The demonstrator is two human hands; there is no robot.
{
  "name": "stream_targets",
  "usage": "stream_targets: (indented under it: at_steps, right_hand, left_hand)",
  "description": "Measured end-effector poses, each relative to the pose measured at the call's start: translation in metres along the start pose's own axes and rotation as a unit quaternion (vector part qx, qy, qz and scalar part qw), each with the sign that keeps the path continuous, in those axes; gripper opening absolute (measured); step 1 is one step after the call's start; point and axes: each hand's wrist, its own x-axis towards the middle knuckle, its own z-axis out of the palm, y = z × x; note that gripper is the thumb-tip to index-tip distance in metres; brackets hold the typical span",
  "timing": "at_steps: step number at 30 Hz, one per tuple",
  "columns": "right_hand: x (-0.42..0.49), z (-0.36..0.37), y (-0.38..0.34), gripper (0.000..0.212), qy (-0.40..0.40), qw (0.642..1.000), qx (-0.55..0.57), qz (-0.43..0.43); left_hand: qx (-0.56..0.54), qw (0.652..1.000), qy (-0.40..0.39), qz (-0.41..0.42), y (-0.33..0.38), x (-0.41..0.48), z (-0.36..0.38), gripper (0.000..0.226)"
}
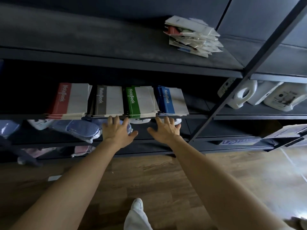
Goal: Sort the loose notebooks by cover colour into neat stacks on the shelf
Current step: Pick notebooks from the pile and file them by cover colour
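Note:
Side by side on the middle shelf [199,116] lie the red stack [69,101], the grey stack [108,101], the green stack [141,101] and the blue stack [172,101] of notebooks. My left hand [118,130] is spread open just below the shelf's front edge, under the grey stack. My right hand [166,129] is spread open below the blue stack. Neither hand holds anything. A messy pile of loose notebooks [192,36] lies on the top shelf at the right.
White plastic jugs [259,95] stand on the shelf to the right, past a black diagonal brace [245,75]. Blue packaged items [78,128] and white tubs fill the shelf below. Wooden floor and my white shoe [137,213] are underneath.

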Motion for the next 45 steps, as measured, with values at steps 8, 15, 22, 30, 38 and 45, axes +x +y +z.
stream_targets:
  at_steps: [8, 15, 22, 30, 38, 45]
  right_hand:
    - [-0.070, -0.070, -0.012, 0.068, 0.086, 0.996, -0.010, -0.019]
    - [-0.087, -0.125, -0.015, 0.064, 0.155, 0.987, 0.035, -0.023]
    - [-0.048, -0.175, 0.001, 0.064, 0.190, 0.980, 0.052, -0.017]
    - [0.073, -0.222, 0.036, 0.062, 0.204, 0.976, 0.073, -0.003]
    - [0.191, -0.289, 0.081, 0.057, 0.205, 0.978, 0.048, -0.004]
    - [0.257, -0.311, 0.107, 0.049, 0.200, 0.979, 0.039, 0.008]
  left_hand:
    - [0.011, 0.998, 0.052, 0.021, -0.012, -0.070, -0.080, 0.071]
    - [0.008, 0.994, 0.110, 0.027, -0.008, -0.069, -0.145, 0.075]
    - [-0.006, 0.990, 0.139, 0.026, 0.008, -0.022, -0.172, 0.074]
    - [-0.020, 0.982, 0.176, 0.068, 0.060, 0.101, -0.195, 0.071]
    - [-0.024, 0.981, 0.183, 0.057, 0.106, 0.226, -0.224, 0.068]
    - [-0.024, 0.984, 0.170, 0.049, 0.109, 0.284, -0.238, 0.067]
